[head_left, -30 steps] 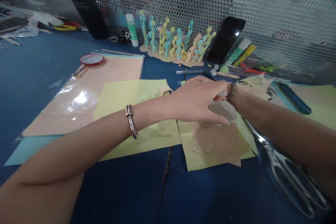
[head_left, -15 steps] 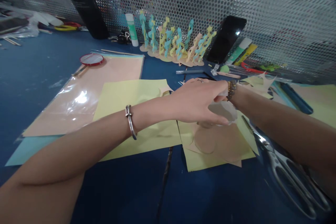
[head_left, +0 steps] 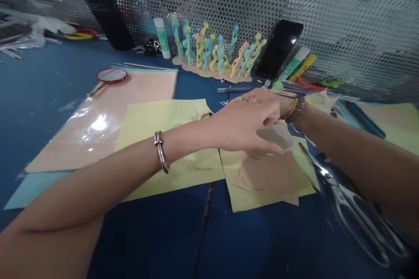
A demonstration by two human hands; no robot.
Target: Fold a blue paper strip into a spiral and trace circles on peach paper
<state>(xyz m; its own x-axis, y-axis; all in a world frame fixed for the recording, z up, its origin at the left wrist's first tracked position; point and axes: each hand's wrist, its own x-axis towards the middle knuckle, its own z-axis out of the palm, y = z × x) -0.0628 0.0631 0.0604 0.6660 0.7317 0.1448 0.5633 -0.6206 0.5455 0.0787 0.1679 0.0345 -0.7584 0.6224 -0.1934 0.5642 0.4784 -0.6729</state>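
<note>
My left hand [head_left: 240, 124] reaches across the middle of the table, its thumb and fingers curled round a pale translucent cup-like thing [head_left: 278, 137]. Part of that thing is covered by the hand. Just beyond, my right hand [head_left: 263, 97] is mostly behind the left one, so its fingers are hidden. Below the cup-like thing lies peach paper [head_left: 276, 178] with a round outline on it, on top of a yellow sheet [head_left: 240, 200]. Another yellow sheet [head_left: 183, 170] lies under my left forearm.
Scissors [head_left: 347, 200] lie beneath my right forearm. Paper spirals [head_left: 209, 52] stand on a scalloped base at the back, between a glue stick [head_left: 162, 38] and a phone [head_left: 279, 48]. A red-rimmed round mirror or lens [head_left: 112, 75] rests on plastic-wrapped peach paper [head_left: 144, 91].
My right hand has shifted slightly, and more of its back shows above the left hand. My left hand keeps its grip on the cup-like thing. The whole view has moved a little.
</note>
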